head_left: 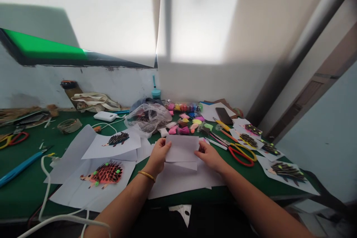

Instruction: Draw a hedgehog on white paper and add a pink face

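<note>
Between my two hands I hold a small white sheet of paper (182, 149), raised a little over the table. My left hand (160, 153) pinches its left edge, thumb on top. On the opposite edge, the fingers of my right hand (208, 154) are closed on the same sheet. Beneath it lie larger white sheets (175, 184), one of them partly covered by the held piece. Just beyond my hands are several small packets of coloured clay (183, 130). Red- and yellow-handled scissors (242, 154) rest to the right of my right hand.
Hedgehog pictures lie at left (107, 174) and right (287, 173) on the green table (16, 200). A clear plastic bag (149, 117), a phone (224, 115), a tape roll (69, 126) and a blue cutter (21, 167) are around. A white cable (64, 220) crosses the lower left.
</note>
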Demonstrator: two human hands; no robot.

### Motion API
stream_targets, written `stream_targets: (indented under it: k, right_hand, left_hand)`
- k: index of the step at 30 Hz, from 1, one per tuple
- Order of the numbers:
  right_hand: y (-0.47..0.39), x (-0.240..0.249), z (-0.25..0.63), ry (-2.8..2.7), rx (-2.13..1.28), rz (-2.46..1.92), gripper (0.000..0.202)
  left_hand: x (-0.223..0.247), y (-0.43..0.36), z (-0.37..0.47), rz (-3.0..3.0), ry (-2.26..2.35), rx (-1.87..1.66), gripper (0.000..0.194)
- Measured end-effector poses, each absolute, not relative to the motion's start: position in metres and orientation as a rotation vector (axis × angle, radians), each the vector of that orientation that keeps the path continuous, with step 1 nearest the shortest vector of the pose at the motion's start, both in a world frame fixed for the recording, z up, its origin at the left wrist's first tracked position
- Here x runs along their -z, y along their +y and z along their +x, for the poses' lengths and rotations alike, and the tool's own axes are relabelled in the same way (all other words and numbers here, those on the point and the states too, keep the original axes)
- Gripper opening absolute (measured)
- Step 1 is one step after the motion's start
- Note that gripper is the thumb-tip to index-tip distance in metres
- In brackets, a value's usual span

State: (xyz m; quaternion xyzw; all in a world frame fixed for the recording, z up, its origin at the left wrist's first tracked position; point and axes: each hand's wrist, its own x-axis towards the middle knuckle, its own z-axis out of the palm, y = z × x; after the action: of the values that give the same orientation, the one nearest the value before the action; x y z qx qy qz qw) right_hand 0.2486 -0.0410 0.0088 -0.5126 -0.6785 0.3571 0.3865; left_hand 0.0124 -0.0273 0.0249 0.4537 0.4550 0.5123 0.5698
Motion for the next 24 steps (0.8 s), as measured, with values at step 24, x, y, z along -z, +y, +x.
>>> stream_targets:
  k: [24]
  right_hand:
    - [-0.036, 0.004, 0.252, -1.941, -0.574, -1.581, 0.052]
  left_hand:
    - [-0.023, -0.021, -0.005, 2.135, 1.692, -0.615, 0.008]
